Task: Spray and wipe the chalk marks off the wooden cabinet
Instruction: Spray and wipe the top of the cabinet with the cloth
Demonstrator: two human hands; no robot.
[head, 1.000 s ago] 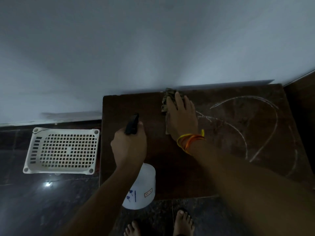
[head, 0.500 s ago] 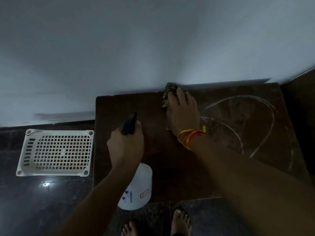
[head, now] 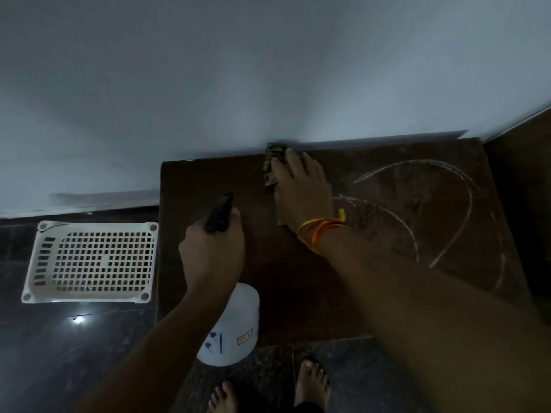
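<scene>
On top of the wooden cabinet (head: 298, 278), against the pale wall (head: 268, 70), our right hand (head: 304, 189) lies flat with straight fingers pressing a crumpled cloth (head: 272, 165) onto the wood near the back edge. The cloth pokes out past the fingertips and along the hand's left side. Orange and yellow bands (head: 320, 231) circle that wrist. To the right of the hand, white chalk marks (head: 447, 210) curve in arcs across the right half of the cabinet top; the left half looks dark and bare of lines. Our left hand (head: 211, 251) is clenched round the neck of a spray bottle (head: 232, 329), gripping it above the cabinet's front left part, with the black nozzle (head: 219, 213) sticking out beyond the knuckles towards the wall. The white body of the bottle hangs below the hand. Left of the cabinet, a white plastic basket (head: 89, 263) rests upside down on the dark floor (head: 59, 353). Our bare feet (head: 311, 383) stand at the cabinet's front.
</scene>
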